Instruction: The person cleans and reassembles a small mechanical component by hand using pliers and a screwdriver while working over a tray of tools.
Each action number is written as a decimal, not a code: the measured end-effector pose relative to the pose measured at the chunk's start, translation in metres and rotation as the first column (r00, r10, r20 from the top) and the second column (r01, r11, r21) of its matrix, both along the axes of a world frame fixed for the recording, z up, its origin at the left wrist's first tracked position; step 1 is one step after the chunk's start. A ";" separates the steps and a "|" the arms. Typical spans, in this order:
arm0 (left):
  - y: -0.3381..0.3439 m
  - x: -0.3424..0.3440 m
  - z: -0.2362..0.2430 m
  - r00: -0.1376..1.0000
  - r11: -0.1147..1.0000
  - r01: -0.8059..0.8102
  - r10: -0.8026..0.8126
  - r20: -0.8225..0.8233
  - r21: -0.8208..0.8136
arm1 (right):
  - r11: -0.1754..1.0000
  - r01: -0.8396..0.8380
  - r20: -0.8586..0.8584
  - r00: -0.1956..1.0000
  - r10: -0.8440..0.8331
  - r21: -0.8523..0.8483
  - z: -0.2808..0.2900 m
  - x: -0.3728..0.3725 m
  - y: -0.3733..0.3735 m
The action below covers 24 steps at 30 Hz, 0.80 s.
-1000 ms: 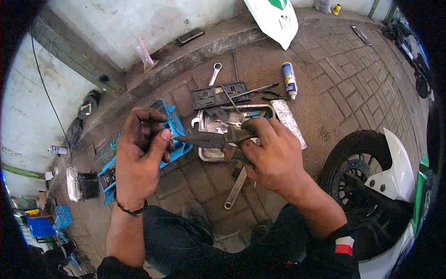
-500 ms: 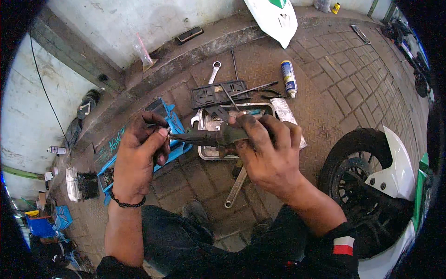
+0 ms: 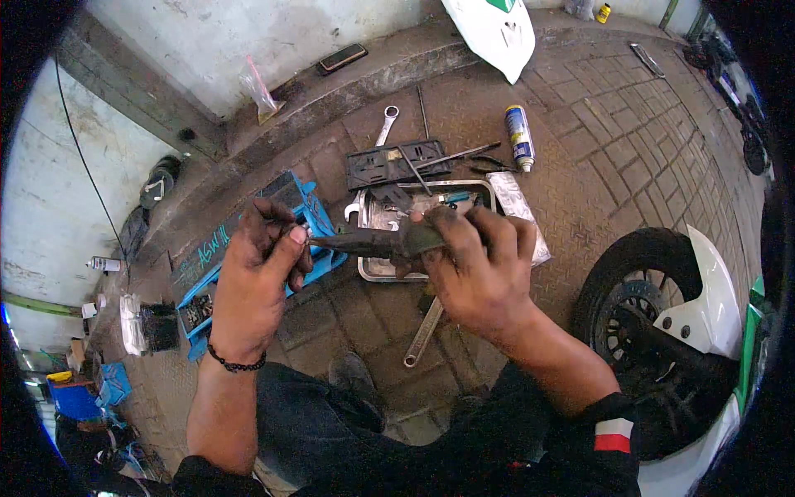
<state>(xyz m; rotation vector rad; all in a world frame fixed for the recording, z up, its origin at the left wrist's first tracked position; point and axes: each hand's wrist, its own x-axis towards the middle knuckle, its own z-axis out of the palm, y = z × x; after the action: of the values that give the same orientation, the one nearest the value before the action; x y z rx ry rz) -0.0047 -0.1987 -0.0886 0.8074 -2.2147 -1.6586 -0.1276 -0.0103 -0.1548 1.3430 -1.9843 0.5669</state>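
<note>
My right hand (image 3: pixel 480 269) is wrapped round a dark, greasy, tapered tool (image 3: pixel 360 242) with a thick body and a narrow tip toward the left. Its exact kind is not clear. At that tip, my left hand (image 3: pixel 263 269) pinches a small shiny metal piece (image 3: pixel 306 230) between thumb and fingers; most of it is hidden. Below and behind the tool lies a metal tray (image 3: pixel 389 270) with small parts and tools in it. Beyond my left hand sits a blue toolbox (image 3: pixel 319 261), partly covered by that hand.
A black plastic piece (image 3: pixel 368 168) with screwdrivers across it lies behind the tray. Combination wrenches (image 3: pixel 424 333) (image 3: pixel 387 128) and a spray can (image 3: pixel 520 139) are on the floor. A motorcycle wheel (image 3: pixel 592 286) stands at right, a white panel (image 3: pixel 497 41) leans at the wall.
Both hands keep their grips, the tool's tip still at the small metal piece. The whole view has shifted slightly, and the left fingers have turned a little.
</note>
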 end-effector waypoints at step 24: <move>0.007 -0.003 -0.005 0.970 0.950 -0.094 0.020 -0.243 -0.299 | 0.931 -0.363 0.837 0.502 0.220 -0.027 -0.019 -0.034 0.005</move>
<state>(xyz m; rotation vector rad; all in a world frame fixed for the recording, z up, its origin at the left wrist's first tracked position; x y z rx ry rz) -0.0079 -0.1917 -0.0941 0.5535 -2.1808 -1.2615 -0.1615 -0.0051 -0.1737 1.7193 -2.5746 1.4833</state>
